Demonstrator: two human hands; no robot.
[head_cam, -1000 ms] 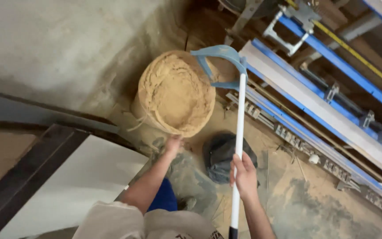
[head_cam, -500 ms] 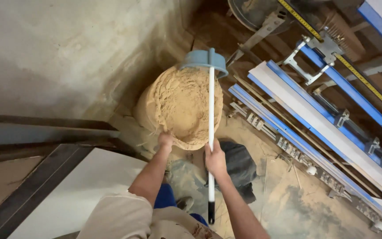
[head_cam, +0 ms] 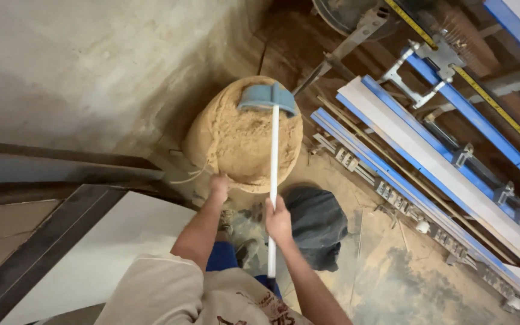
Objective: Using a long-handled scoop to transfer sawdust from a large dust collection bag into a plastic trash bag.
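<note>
Over the sack (head_cam: 242, 141), my left hand (head_cam: 218, 184) pinches its rim; my right hand (head_cam: 278, 220) clasps the shovel (head_cam: 273, 180) upright.

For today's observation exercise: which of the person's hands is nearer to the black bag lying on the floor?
Right. The right hand grips the white pole just beside the black bag. The left hand is farther off, at the near rim of the sawdust-filled sack.
</note>
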